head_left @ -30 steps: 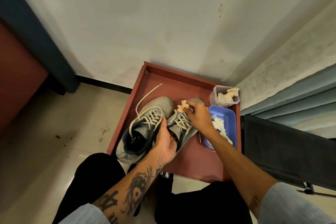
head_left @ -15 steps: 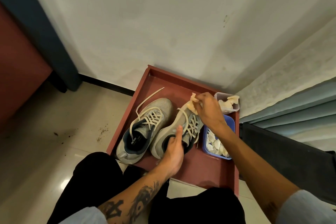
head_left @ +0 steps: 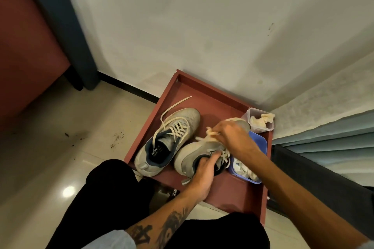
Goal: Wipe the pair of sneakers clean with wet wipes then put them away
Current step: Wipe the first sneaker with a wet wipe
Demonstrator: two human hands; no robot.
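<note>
Two grey sneakers with pale laces lie on a red-brown tray. The left sneaker rests flat, its lace trailing toward the wall. The right sneaker is tipped onto its side. My left hand grips it at the heel opening, fingers inside the collar. My right hand presses a crumpled wet wipe against its upper near the laces. The toe is partly hidden behind my right hand.
A clear tub holding used wipes stands at the tray's far right corner. A blue tray with white wipes sits beside the right sneaker. Wall behind, blue steps at right, tiled floor with dirt specks at left, my knees below.
The right sneaker has been rolled further onto its side. My left hand slid deeper into its heel opening. My right hand with the wipe moved back from the toe toward the laces.
</note>
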